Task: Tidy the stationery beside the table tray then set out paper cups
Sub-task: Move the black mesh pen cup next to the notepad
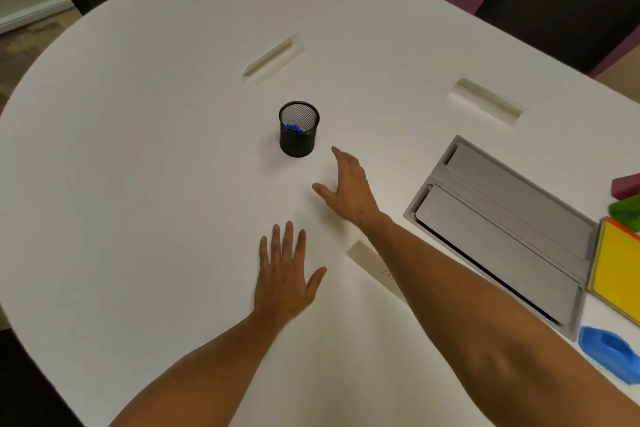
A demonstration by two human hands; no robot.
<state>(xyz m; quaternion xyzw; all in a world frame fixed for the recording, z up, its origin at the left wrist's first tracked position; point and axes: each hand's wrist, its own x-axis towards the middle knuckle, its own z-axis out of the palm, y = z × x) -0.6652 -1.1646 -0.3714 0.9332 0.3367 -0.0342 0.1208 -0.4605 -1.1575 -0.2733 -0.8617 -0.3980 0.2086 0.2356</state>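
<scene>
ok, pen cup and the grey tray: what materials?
Black cylindrical mesh pen cup: looks like matte black wire mesh, likely metal; the inside shows through the weave. Grey rectangular recessed tray: flat matte grey lids, brushed metal or plastic, can't tell which.

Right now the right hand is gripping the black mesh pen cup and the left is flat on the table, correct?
Not quite. In the head view the right hand is open and short of the black mesh pen cup, gripping nothing. The left hand does lie flat on the table.

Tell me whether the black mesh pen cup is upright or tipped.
Upright: the black mesh pen cup stands on its base, its round mouth facing up.
</scene>
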